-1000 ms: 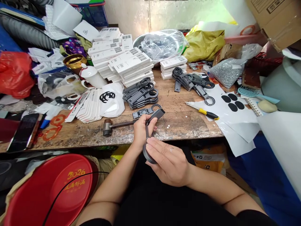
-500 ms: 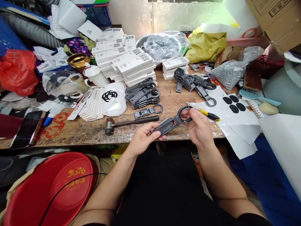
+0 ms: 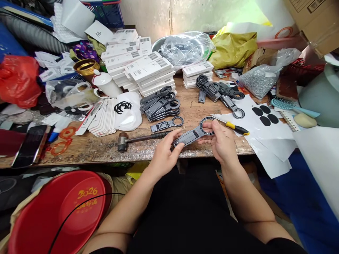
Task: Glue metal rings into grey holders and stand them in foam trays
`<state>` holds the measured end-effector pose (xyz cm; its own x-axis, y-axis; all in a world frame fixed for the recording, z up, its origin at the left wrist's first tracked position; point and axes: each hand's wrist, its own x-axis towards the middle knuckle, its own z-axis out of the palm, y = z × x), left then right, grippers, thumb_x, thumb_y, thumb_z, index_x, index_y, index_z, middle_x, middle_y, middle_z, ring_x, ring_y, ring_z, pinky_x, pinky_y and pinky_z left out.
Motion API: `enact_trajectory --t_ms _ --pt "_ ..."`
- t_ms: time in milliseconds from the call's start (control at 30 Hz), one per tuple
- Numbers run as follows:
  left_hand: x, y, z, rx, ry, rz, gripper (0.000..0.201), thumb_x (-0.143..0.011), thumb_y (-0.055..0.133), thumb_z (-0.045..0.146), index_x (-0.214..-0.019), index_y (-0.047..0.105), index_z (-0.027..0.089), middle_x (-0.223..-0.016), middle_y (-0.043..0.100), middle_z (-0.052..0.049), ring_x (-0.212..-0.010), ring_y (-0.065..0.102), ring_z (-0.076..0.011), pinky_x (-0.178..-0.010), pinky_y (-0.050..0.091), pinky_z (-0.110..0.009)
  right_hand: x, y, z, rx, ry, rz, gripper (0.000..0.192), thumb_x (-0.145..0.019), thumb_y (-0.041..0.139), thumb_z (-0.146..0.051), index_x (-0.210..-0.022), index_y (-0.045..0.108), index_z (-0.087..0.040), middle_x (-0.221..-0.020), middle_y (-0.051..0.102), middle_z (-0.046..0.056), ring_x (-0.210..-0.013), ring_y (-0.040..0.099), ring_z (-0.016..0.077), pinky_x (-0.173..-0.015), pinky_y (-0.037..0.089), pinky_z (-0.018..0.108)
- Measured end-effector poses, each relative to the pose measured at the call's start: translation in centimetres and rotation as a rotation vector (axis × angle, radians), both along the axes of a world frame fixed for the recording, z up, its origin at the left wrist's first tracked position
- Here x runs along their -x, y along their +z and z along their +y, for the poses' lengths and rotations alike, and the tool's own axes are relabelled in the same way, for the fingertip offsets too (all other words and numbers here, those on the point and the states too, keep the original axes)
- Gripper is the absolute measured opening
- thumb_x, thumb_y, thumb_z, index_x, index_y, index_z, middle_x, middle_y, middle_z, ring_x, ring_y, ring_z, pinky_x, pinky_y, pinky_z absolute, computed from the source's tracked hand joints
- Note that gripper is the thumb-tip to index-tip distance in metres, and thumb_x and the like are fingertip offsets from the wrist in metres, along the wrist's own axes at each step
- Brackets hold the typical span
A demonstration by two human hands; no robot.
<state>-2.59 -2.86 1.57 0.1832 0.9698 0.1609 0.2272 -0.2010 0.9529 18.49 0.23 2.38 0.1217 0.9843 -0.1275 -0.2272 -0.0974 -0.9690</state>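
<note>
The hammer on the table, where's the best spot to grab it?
Grab the hammer by its dark ribbed handle, coming down from above. The handle lies flat, pointing right towards the left hand, with bare wood around it; the heavy head sits at the far left end.

Bare wood lies open between the hammer (image 3: 143, 138) and the screwdriver (image 3: 234, 126). Far of it, stacked holders (image 3: 161, 104) and white boxes (image 3: 144, 72) block the way; paper sheets (image 3: 267, 134) cover the right.
</note>
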Motion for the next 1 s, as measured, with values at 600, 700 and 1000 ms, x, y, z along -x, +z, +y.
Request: enact_trajectory --t_ms 600,700,1000 --pt "-2.8 0.2 0.7 0.574 0.042 -0.790 0.050 -0.069 0.093 0.057 -0.087 0.074 0.015 -0.072 0.068 -0.002 -0.056 0.054 -0.0100 -0.046 0.034 -0.021 4.0 2.3 -3.0 -0.824 0.127 -0.894 0.026 -0.095 0.064 -0.018 -0.121 0.065 -0.022 -0.113 0.076 0.011 -0.106 0.071 0.0263 -0.094 0.060 0.044" --pt "-3.3 -0.1 0.5 0.550 0.050 -0.791 0.052 -0.068 0.094 0.058 -0.092 0.077 0.015 -0.085 0.075 -0.006 -0.072 0.067 -0.0174 -0.057 0.050 -0.025 3.6 3.1 -2.8 -0.781 0.231 -0.890 0.021 -0.091 0.065 -0.014 -0.110 0.061 -0.023 -0.102 0.072 0.007 -0.098 0.068 0.0229 -0.087 0.058 0.038" --pt "-3.9 -0.5 0.5 0.510 0.073 -0.757 0.048 -0.071 0.093 0.057 -0.092 0.079 0.016 -0.089 0.078 -0.006 -0.083 0.074 -0.0239 -0.073 0.063 -0.035 2.8 3.5 -3.9 -0.706 0.323 -1.033 0.027 -0.094 0.065 -0.015 -0.120 0.058 -0.021 -0.112 0.071 0.010 -0.101 0.068 0.0260 -0.085 0.057 0.040"
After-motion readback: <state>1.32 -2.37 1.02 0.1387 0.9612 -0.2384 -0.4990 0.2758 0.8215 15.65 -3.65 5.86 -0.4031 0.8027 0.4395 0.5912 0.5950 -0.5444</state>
